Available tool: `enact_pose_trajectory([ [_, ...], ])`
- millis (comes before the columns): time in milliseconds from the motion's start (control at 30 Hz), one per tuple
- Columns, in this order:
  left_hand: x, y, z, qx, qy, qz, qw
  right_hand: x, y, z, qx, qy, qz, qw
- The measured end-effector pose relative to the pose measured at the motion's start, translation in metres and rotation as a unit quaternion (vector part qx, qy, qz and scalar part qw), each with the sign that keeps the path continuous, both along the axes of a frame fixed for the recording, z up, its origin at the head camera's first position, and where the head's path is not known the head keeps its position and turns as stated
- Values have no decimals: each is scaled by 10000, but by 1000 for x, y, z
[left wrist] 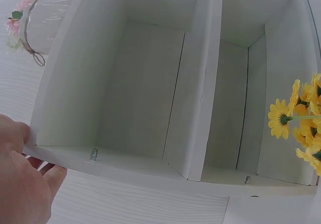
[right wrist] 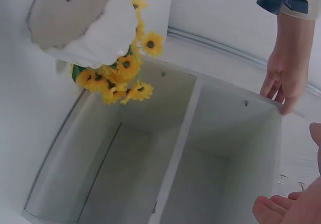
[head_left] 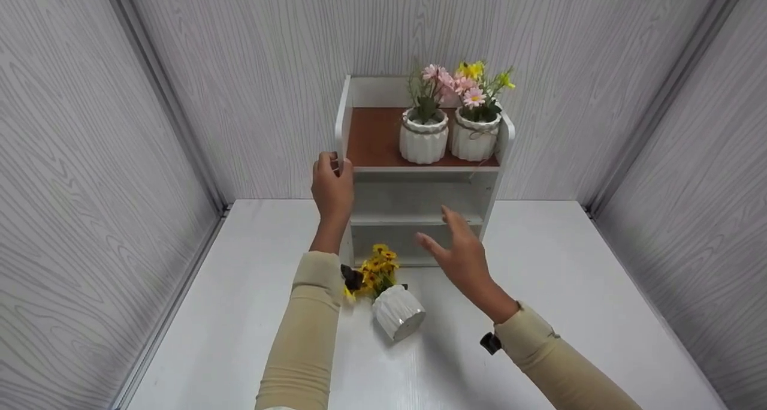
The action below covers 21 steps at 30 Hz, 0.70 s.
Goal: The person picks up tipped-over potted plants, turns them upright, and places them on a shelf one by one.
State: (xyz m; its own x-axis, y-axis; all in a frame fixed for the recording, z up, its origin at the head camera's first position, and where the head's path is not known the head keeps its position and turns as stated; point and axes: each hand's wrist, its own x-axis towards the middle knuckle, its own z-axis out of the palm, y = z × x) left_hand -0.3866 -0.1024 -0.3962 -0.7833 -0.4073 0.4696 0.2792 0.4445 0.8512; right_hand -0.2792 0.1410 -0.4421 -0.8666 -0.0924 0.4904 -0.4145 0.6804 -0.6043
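Note:
A small white shelf unit (head_left: 416, 220) with a brown top board stands against the back wall. My left hand (head_left: 334, 188) pinches the front edge of its left side panel, thumb on one side and fingers on the other, as the left wrist view also shows. In front of the shelves my right hand (head_left: 464, 254) hovers with thumb and fingers spread and nothing between them. Below and between the hands, a white pot (head_left: 398, 313) of yellow flowers (head_left: 379, 266) lies tipped over on the table, its base facing me.
On the brown top board, two white ribbed pots stand side by side at the right: one with pink flowers (head_left: 423, 137), one with pink and yellow flowers (head_left: 475, 135). The white table (head_left: 539, 266) is bounded by wood-grain walls at the back and both sides.

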Motion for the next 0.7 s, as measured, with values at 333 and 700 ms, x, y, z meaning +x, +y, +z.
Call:
enact_pose_trajectory([
  [333,0,0,1,16,13,-40,10000,22,-1,-51,134,-617,-2,9980],
  [700,1,1,0,55,-6,-11,10000,42,-20,-101,392,-1688,33,9849],
])
